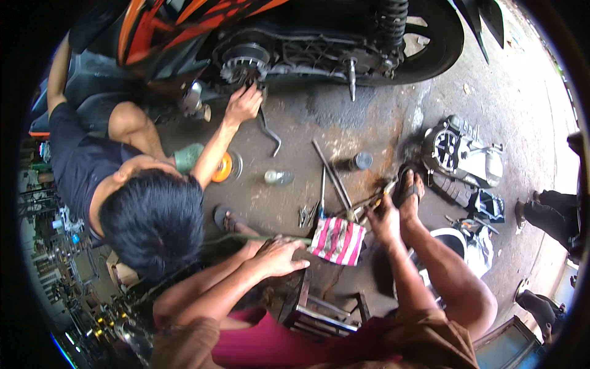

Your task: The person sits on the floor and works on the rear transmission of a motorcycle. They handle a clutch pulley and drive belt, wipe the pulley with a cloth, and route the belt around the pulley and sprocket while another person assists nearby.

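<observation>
My left hand (278,256) rests near my left knee, fingers stretched out and thumb apart, with nothing seen in it. A thin green hose or cord passes beside its fingers toward a pink-and-white striped cloth (337,242). Beyond the cloth, my right hand (385,220) is closed around a slim metal hand tool (373,202) held above the floor; its exact kind is unclear. Long metal bars (332,179) and a blue-handled tool (322,206) lie ahead of the cloth. At the scooter's exposed drive unit (246,61), a co-worker's hand (244,103) grips something near the finned pulley.
The scooter's rear wheel (436,43) stands at the far side. A removed engine cover (458,150) lies at right, near a black tray (490,206) and a white basin (452,237). A glass jar (279,178) and dark can (361,161) stand mid-floor. The co-worker (150,215) crouches left.
</observation>
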`<action>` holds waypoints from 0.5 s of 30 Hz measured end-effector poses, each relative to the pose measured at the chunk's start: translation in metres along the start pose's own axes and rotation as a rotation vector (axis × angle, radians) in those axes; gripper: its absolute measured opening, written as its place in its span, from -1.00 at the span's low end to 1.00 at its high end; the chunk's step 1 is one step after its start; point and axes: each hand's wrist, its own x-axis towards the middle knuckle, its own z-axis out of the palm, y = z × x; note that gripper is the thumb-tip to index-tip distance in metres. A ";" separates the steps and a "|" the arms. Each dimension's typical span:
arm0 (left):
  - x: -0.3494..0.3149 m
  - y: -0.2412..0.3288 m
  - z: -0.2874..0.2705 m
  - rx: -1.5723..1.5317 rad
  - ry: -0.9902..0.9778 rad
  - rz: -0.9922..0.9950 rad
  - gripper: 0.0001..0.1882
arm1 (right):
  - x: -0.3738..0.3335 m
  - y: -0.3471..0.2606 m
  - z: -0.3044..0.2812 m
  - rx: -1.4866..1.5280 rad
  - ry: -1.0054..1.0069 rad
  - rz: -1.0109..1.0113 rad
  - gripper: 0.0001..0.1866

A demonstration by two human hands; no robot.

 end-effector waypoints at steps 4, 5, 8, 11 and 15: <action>-0.067 0.033 -0.033 -0.202 0.130 0.242 -0.48 | 0.006 -0.026 -0.043 -0.021 -0.060 -0.153 -0.65; -0.080 0.037 -0.041 -0.296 0.134 0.227 -0.48 | 0.003 -0.027 -0.053 0.029 -0.072 -0.118 -0.65; -0.114 0.042 -0.059 -0.510 0.332 0.097 -0.56 | -0.013 -0.016 -0.079 -0.121 0.026 -0.089 -0.74; -0.131 0.039 -0.067 -0.455 0.542 0.147 -0.58 | -0.040 0.017 -0.104 0.057 -0.018 0.143 -0.73; -0.135 0.036 -0.056 -0.446 0.540 0.042 -0.51 | -0.090 0.049 -0.107 -0.246 -0.139 0.283 -0.68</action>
